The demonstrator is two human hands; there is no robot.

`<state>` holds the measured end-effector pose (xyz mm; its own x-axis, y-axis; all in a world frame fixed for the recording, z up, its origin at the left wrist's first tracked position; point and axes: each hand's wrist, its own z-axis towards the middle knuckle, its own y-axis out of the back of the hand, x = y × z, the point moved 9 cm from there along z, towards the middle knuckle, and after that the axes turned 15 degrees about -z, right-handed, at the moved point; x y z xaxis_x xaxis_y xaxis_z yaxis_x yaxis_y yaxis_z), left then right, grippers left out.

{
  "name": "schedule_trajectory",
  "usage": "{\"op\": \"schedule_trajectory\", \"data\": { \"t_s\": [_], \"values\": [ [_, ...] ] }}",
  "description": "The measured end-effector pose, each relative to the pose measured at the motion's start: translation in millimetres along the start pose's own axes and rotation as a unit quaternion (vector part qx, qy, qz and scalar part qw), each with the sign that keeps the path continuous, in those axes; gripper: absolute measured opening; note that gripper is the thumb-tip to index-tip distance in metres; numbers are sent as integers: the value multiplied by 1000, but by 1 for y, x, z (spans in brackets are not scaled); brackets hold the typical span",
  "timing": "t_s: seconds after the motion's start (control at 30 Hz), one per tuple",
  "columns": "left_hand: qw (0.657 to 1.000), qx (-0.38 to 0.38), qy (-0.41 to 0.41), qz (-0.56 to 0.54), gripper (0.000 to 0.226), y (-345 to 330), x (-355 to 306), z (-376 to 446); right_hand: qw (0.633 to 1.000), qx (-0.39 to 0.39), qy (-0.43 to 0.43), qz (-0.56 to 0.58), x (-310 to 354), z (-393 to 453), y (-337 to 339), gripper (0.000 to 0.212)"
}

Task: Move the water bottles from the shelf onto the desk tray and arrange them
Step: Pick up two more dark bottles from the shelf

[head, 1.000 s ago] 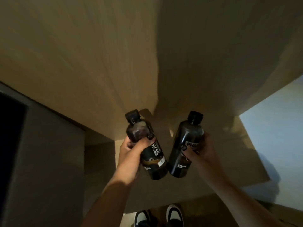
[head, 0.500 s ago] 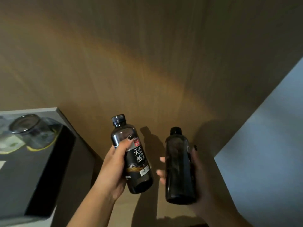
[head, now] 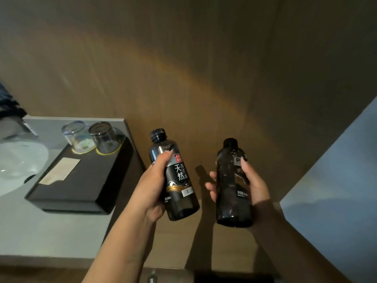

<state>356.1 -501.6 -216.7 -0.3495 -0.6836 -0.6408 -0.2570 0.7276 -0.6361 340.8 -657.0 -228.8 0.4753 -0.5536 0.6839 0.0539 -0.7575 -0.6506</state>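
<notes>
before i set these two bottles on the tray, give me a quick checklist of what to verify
1. Left hand grips the left bottle firmly, fingers wrapped round it: ok.
2. Right hand grips the right bottle: ok.
3. Both caps on: ok.
4. Bare space on the tray in front of the two glasses: ok, though a paper card lies on its left part.
5. Bottles over the tray: not ok, both are held to its right, off the desk.
6. Bottles upright: not ok for the left one, which tilts; the right one is near upright.
</notes>
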Motion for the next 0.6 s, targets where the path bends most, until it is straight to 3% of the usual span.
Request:
{"op": "schedule_trajectory", "data": {
  "t_s": [0.23,0.33,0.5,0.6],
  "values": [
    [995,-78,-40,-36,44,48,-17,-25,980,-11,-13,-200,-31,-5,-34,67],
    [994,-93,-48,-45,46,76,-29,-45,975,12,4,-224,-45,-7,-62,71],
    [991,-99,-71,-48,32,128,-60,-86,957,14,37,-287,-80,-9,-116,57],
    [991,-94,-77,-50,42,162,-77,-108,952,7,44,-302,-109,-10,-148,47]
  ]
}}
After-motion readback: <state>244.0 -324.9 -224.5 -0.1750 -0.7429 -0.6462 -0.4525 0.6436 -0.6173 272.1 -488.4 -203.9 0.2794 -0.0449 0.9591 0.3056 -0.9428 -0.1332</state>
